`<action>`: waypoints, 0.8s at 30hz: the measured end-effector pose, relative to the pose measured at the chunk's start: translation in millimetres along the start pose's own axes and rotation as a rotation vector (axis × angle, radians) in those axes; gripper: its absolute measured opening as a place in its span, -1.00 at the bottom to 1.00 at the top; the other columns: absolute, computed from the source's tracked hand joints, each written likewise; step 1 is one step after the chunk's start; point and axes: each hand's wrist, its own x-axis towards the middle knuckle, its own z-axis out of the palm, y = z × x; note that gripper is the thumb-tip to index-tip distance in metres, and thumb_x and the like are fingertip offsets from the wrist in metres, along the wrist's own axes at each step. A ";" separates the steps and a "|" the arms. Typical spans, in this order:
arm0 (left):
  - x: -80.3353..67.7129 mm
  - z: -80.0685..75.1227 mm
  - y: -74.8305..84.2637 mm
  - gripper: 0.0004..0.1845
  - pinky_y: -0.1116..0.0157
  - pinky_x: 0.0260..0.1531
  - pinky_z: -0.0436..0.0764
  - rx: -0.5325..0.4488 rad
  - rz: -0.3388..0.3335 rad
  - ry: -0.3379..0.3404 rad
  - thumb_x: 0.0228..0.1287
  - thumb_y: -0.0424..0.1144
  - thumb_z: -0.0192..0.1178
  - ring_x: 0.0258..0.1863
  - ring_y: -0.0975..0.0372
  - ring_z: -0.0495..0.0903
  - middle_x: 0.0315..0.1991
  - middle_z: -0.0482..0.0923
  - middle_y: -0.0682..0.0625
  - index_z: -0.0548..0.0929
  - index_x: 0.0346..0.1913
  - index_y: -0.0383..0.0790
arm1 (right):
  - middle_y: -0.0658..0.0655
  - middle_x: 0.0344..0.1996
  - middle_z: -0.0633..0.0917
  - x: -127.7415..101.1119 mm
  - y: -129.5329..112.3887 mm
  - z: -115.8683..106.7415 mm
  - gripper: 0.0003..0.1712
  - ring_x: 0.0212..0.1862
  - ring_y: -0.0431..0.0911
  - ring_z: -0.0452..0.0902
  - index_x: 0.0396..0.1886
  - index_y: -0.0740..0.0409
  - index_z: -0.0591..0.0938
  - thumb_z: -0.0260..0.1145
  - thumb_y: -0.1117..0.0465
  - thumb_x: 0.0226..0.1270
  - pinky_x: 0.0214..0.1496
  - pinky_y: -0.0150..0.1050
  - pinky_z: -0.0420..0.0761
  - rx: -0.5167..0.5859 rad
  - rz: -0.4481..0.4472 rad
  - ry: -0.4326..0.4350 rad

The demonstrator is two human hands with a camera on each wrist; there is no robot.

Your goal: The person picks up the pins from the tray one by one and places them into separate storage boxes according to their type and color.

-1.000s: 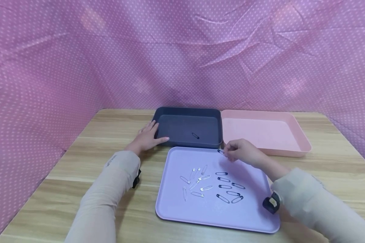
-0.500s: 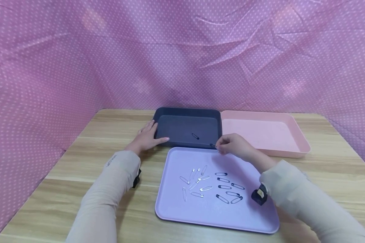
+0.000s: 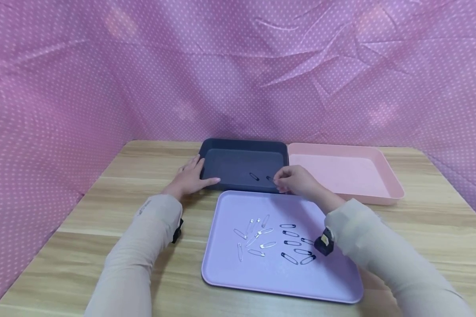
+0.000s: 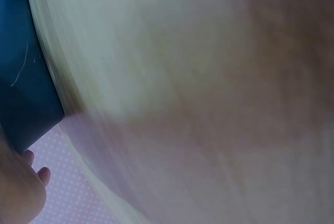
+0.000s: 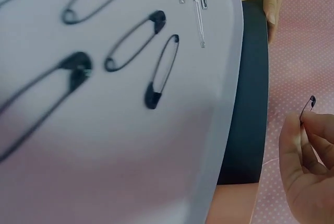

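Head view: right hand (image 3: 297, 180) has moved from lilac tray (image 3: 230, 268) to over dark tray (image 3: 242, 145), pinching black pin (image 3: 270, 178); one pin (image 3: 254, 176) inside. Left hand (image 3: 190, 178), fingers relaxed, rests on dark tray's rim. Pink tray (image 3: 384, 193) alongside.

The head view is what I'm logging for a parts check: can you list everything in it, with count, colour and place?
Lilac tray: one, lilac, nearest the person on the table.
Black safety pins: about seven, black, loose on the right half of the lilac tray; one partly hidden by the wrist camera.
Silver safety pins: about eight, silver, clustered on the left half of the lilac tray.
Dark tray: one, dark blue-grey, behind the lilac tray, with one black pin in it.
Pink tray: one, pink, right of the dark tray.
Table: one, light wood.
Dotted cloth: pink-purple, behind and beside the table.
Left hand: rests on the dark tray's left rim.
Right hand: pinches the held pin, black, over the dark tray.
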 end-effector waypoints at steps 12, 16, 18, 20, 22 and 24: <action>-1.2 -4.8 1.3 0.16 0.00 0.17 -0.23 0.003 -0.009 -0.026 -0.19 0.54 -0.22 0.28 0.03 -0.36 0.33 -0.38 -0.15 -0.17 0.33 -0.27 | 0.16 -0.28 0.55 25.1 -8.0 7.2 -0.80 -0.27 -0.03 0.52 -0.23 0.34 0.54 0.12 0.30 0.20 -0.06 -0.09 0.41 0.089 -0.004 0.047; -0.2 -4.7 0.6 0.16 -0.01 0.17 -0.22 0.009 -0.011 -0.028 -0.19 0.53 -0.22 0.28 0.03 -0.36 0.33 -0.38 -0.16 -0.17 0.33 -0.27 | 0.13 -0.28 0.55 31.0 -7.0 8.5 -0.79 -0.26 -0.05 0.51 -0.22 0.28 0.55 0.13 0.27 0.20 -0.03 -0.07 0.37 0.069 0.015 0.062; 0.5 -4.4 0.3 0.15 0.00 0.17 -0.22 0.013 -0.011 -0.030 -0.19 0.53 -0.22 0.28 0.04 -0.36 0.33 -0.38 -0.15 -0.17 0.33 -0.26 | 0.12 -0.28 0.55 34.2 -6.1 9.1 -0.80 -0.26 -0.06 0.51 -0.22 0.26 0.56 0.14 0.26 0.19 -0.02 -0.06 0.35 0.069 0.033 0.073; 1.4 -3.7 0.0 0.15 0.00 0.17 -0.21 0.017 -0.007 -0.028 -0.18 0.53 -0.23 0.28 0.04 -0.35 0.33 -0.38 -0.15 -0.17 0.33 -0.26 | 0.13 -0.28 0.55 37.4 -4.6 9.9 -0.81 -0.27 -0.06 0.50 -0.23 0.26 0.56 0.14 0.27 0.19 -0.01 -0.07 0.34 0.071 0.045 0.081; 2.0 -2.8 -0.7 0.15 0.00 0.17 -0.21 0.022 -0.004 -0.029 -0.18 0.54 -0.24 0.28 0.03 -0.35 0.33 -0.39 -0.15 -0.17 0.33 -0.27 | 0.14 -0.27 0.55 40.6 -2.8 11.1 -0.82 -0.28 -0.06 0.51 -0.24 0.26 0.56 0.14 0.29 0.19 -0.01 -0.08 0.35 0.077 0.047 0.084; 1.8 -2.0 -1.2 0.15 0.00 0.17 -0.21 0.020 -0.003 -0.030 -0.19 0.54 -0.24 0.28 0.03 -0.35 0.33 -0.39 -0.15 -0.18 0.33 -0.27 | 0.18 -0.26 0.56 43.9 -0.4 12.5 -0.83 -0.29 -0.05 0.52 -0.24 0.29 0.55 0.12 0.33 0.18 -0.02 -0.11 0.37 0.096 0.043 0.083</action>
